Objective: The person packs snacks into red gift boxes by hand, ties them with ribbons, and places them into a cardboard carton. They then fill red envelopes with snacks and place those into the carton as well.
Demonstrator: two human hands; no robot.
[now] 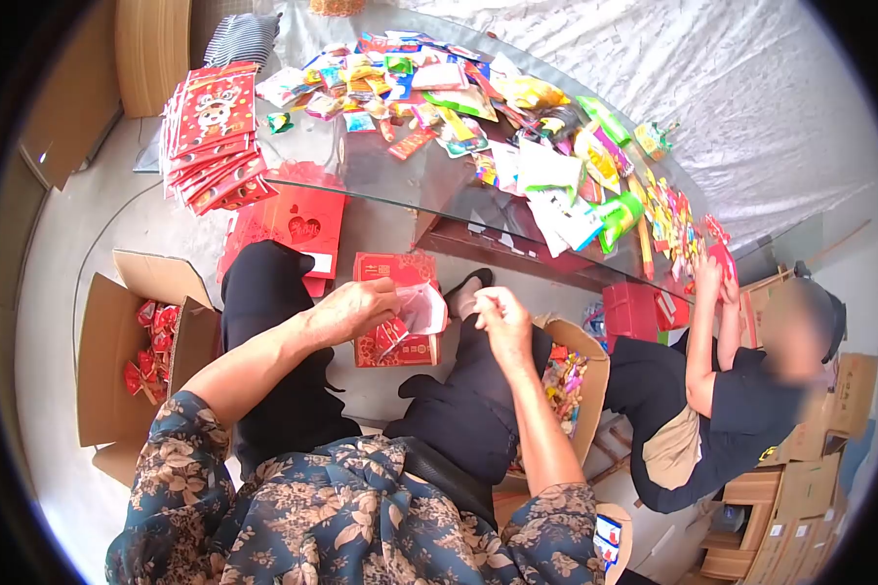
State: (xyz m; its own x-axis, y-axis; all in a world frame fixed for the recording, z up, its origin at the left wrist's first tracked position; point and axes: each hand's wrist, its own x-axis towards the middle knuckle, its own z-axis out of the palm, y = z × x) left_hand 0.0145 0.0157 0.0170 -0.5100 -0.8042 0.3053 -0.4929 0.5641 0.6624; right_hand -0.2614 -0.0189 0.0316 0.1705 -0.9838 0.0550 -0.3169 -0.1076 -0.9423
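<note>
Between my knees stands a red printed gift bag (369, 352) with gold patterns, its mouth showing a pale inside. My left hand (353, 310) reaches over it from the left, with fingers closed at the edge of the opening. A small red and white piece (391, 337) shows just under those fingertips. My right hand (503, 327) is raised over my right thigh, apart from the bag, with its fingers curled into a pinch. What the right fingers hold, if anything, is hidden.
A glass table (371, 156) ahead carries heaped snack packets (449, 93) and stacked red bags (212, 132). Cardboard boxes stand left (107, 356), with red packets, and right (590, 400), with sweets. Another person (751, 390) sits at the right, hands at a red item.
</note>
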